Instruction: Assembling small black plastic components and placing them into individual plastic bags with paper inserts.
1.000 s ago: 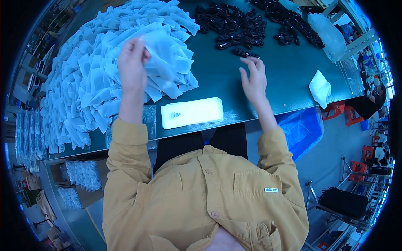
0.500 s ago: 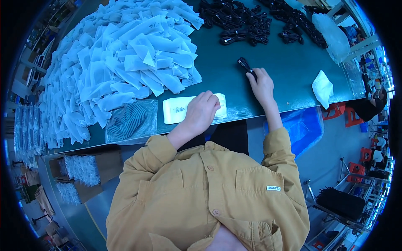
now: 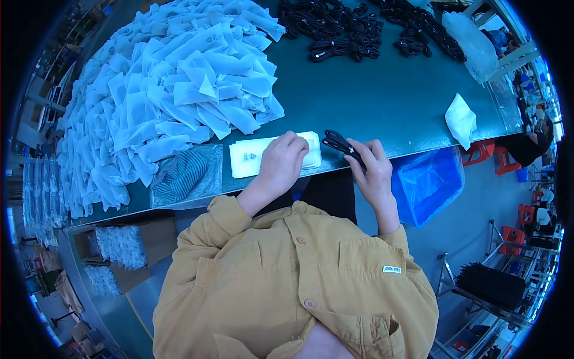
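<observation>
Green table spreads ahead of our hands. We have a large heap of white pouches ahead and left of our left hand, a blue bin right of our right hand, and a pile of black cables well ahead. Our left fingers curl on a stack of white pouches; we cannot tell whether they grip one. Our right hand pinches a bundled black cable, which juts leftward from it.
</observation>
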The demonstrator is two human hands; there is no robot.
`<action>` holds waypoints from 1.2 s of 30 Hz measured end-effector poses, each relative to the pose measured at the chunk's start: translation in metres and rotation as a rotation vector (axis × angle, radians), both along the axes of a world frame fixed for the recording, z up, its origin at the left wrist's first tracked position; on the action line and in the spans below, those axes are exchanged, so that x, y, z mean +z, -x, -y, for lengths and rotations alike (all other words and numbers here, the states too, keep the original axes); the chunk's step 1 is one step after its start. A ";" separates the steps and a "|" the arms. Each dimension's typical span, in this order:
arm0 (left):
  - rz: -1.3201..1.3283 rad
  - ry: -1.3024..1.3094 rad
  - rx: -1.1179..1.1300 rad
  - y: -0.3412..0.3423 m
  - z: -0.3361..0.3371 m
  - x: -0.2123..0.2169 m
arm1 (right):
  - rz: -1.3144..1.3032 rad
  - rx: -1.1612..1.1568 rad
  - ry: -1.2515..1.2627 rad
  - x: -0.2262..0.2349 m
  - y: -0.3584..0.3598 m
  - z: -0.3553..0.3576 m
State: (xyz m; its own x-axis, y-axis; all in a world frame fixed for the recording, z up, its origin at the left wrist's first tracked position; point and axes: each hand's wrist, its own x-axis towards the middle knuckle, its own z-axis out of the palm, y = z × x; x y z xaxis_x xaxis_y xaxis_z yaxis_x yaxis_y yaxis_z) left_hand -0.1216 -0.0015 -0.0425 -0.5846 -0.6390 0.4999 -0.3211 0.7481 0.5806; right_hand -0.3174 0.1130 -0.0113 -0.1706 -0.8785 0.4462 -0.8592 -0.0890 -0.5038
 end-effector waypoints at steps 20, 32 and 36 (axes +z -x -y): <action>-0.111 -0.021 -0.246 -0.006 -0.005 0.023 | 1.249 0.067 -0.665 -0.019 -0.004 0.000; -0.281 -0.399 -0.191 -0.008 0.009 0.042 | 0.666 0.229 0.272 0.014 -0.044 0.024; -0.480 -0.665 -0.292 -0.010 0.014 0.053 | 0.459 0.270 0.331 0.035 -0.047 0.036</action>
